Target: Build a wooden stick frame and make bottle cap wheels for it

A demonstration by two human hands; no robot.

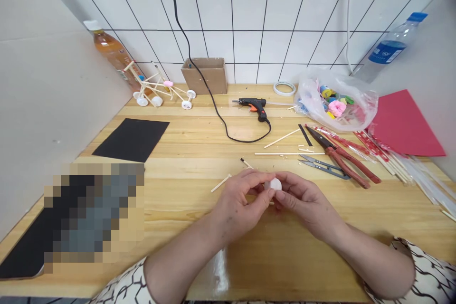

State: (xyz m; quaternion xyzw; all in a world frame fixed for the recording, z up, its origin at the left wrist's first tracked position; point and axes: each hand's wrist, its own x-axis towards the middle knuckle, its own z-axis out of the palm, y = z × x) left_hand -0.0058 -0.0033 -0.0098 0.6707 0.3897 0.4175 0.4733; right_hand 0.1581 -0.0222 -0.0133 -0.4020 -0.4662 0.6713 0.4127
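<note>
A small round white bottle cap [275, 184] is pinched between the fingertips of both hands, just above the table. My left hand [245, 199] closes on its left side with thumb and forefinger. From the right, my right hand [302, 202] grips it in the same way. Behind my left hand lie a thin wooden stick [221, 183] and a short dark-tipped stick [245, 163], partly hidden by the fingers. Beyond the hands, a long wooden stick [288, 154] rests beside thread snips [324, 166] and red-handled pliers [344, 159].
A black glue gun [253, 104] with its cord lies at the back centre, near a cardboard box [204, 76]. At back left stand stick models with white wheels [156, 100]. A plastic bag [356, 116] of bottle caps, red sheet [409, 123] and black sheet [131, 138] lie around.
</note>
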